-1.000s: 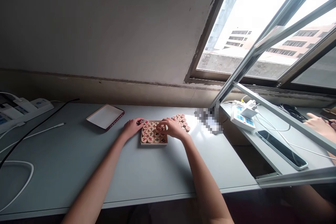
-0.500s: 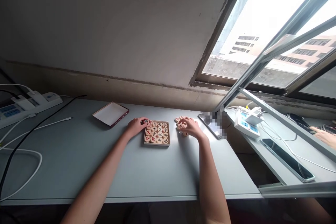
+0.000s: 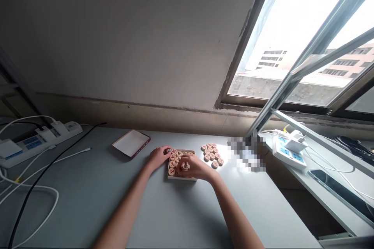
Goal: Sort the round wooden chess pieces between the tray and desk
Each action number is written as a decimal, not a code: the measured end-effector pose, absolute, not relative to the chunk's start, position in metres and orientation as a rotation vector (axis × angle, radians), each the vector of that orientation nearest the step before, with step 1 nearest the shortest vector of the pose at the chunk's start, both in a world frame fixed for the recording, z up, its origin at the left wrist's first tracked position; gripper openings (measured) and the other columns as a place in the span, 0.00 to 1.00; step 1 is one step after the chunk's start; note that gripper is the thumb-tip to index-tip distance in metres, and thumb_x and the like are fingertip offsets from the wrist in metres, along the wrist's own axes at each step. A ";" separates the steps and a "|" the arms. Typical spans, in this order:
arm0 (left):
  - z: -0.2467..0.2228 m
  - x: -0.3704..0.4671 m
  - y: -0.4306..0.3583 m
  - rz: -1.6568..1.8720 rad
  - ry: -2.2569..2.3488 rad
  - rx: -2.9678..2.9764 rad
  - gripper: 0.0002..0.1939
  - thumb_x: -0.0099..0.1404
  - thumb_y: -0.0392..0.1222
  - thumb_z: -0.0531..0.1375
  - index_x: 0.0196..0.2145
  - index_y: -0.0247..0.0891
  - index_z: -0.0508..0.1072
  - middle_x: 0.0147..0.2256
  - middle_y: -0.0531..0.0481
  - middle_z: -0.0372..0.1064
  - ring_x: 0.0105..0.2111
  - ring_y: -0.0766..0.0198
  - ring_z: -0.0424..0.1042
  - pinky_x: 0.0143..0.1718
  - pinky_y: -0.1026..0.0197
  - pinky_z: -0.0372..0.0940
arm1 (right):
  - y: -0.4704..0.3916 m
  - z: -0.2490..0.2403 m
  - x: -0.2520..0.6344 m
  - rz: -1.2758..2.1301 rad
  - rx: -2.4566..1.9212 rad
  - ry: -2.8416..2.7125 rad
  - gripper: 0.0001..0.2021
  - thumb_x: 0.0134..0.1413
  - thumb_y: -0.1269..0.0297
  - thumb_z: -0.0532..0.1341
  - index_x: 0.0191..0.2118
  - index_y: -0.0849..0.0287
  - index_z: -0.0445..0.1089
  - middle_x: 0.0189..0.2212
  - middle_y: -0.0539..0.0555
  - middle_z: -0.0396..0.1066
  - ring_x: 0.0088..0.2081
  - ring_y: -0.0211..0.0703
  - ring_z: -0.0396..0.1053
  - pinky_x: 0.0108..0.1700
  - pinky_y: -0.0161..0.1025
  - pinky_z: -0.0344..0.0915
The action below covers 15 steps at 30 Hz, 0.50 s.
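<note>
A shallow square box (image 3: 168,176) on the desk holds rows of round wooden Chinese chess pieces (image 3: 172,171) with red or black characters. At the box's upper left corner, my left hand (image 3: 158,158) is closed, fingers gripping the edge. My right hand (image 3: 196,167) is over the right half of the box, pinching a chess piece (image 3: 185,166) and hiding several pieces beneath. To the right of the box lies a loose group of red-lettered chess pieces (image 3: 211,151).
The box lid (image 3: 131,143) lies inner side up at the back left. A power strip (image 3: 37,142) and cables (image 3: 49,167) occupy the left side. On the right are a blurred patch, a metal frame (image 3: 280,89), another power strip (image 3: 284,151) and a phone (image 3: 340,190).
My right hand has moved left from the loose pieces to above the box, with a chess piece in its fingers. My left hand stays at the box corner. The whole view has shifted slightly.
</note>
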<state>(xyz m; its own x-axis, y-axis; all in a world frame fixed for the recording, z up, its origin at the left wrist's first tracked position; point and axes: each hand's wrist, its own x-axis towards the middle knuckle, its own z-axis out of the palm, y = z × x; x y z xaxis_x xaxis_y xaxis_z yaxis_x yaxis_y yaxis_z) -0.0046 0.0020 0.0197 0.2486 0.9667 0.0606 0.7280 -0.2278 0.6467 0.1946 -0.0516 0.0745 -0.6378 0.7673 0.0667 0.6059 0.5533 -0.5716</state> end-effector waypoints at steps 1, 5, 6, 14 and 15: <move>0.019 -0.005 0.002 0.635 1.532 2.024 0.15 0.60 0.45 0.54 0.42 0.41 0.74 0.37 0.47 0.75 0.38 0.58 0.72 0.37 0.63 0.61 | -0.050 0.078 0.202 0.781 -1.139 -2.447 0.07 0.49 0.63 0.62 0.36 0.54 0.73 0.34 0.50 0.71 0.38 0.40 0.67 0.39 0.34 0.62; 0.017 -0.006 0.005 0.644 1.525 2.013 0.16 0.60 0.45 0.54 0.43 0.41 0.74 0.38 0.47 0.75 0.39 0.57 0.71 0.38 0.63 0.61 | -0.048 0.092 0.240 0.844 -1.276 -2.301 0.10 0.51 0.57 0.61 0.37 0.54 0.73 0.37 0.50 0.71 0.38 0.39 0.67 0.39 0.34 0.63; 0.016 -0.006 0.005 0.640 1.527 2.015 0.16 0.60 0.45 0.54 0.43 0.41 0.74 0.38 0.47 0.75 0.39 0.56 0.71 0.37 0.62 0.61 | -0.048 0.093 0.250 0.838 -1.345 -2.276 0.10 0.51 0.56 0.61 0.37 0.54 0.73 0.37 0.51 0.71 0.37 0.39 0.67 0.38 0.35 0.63; 0.018 -0.007 0.005 0.596 1.533 2.015 0.17 0.60 0.46 0.53 0.44 0.40 0.73 0.38 0.47 0.74 0.38 0.56 0.71 0.36 0.62 0.60 | -0.050 0.080 0.291 0.732 -1.723 -2.210 0.09 0.45 0.66 0.62 0.36 0.58 0.75 0.37 0.56 0.70 0.37 0.43 0.67 0.36 0.37 0.63; 0.018 -0.007 0.005 0.600 1.533 2.016 0.17 0.60 0.45 0.53 0.44 0.40 0.73 0.38 0.47 0.74 0.39 0.56 0.71 0.36 0.62 0.60 | -0.050 0.079 0.292 0.677 -1.729 -2.221 0.09 0.45 0.68 0.62 0.36 0.57 0.75 0.38 0.55 0.70 0.38 0.43 0.67 0.37 0.38 0.63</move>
